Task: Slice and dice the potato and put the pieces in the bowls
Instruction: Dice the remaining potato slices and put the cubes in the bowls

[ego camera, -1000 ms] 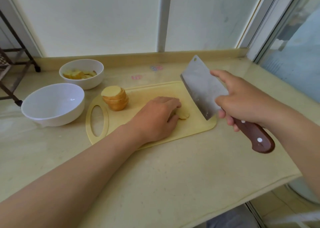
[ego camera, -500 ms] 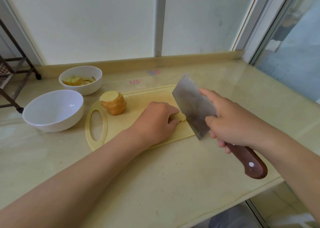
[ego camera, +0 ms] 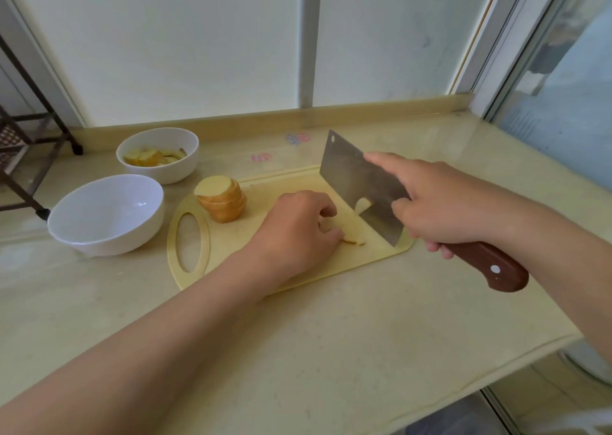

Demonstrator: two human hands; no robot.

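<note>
My left hand (ego camera: pixel 298 232) is at the centre of the yellow plastic cutting board with the oval grip hole (ego camera: pixel 225 249). Its fingers are curled down, pinning a pale potato slice with a strip of skin (ego camera: pixel 353 236); most of the slice is hidden under the knuckles.

My right hand (ego camera: pixel 443 209) is at 3 o'clock from the left. It's clenched round the brown wooden handle of the steel cleaver (ego camera: pixel 351 176), with the index finger laid straight along the top of the blade. The blade is tilted, its edge down at the board just right of the slice. I can't tell if it's actually touching the potato.

The stack of cut potato rounds, skin on (ego camera: pixel 222 203), sits at 10 o'clock on the board, apart from both hands.

An empty white ceramic bowl (ego camera: pixel 106 216) sits off the board at 9 o'clock. A second white bowl (ego camera: pixel 172 173) is at 11 o'clock, holding yellow potato pieces (ego camera: pixel 149 157).

Everything sits on a beige stone counter (ego camera: pixel 331 352). A dark metal rack (ego camera: pixel 20 136) stands at the far left edge.
</note>
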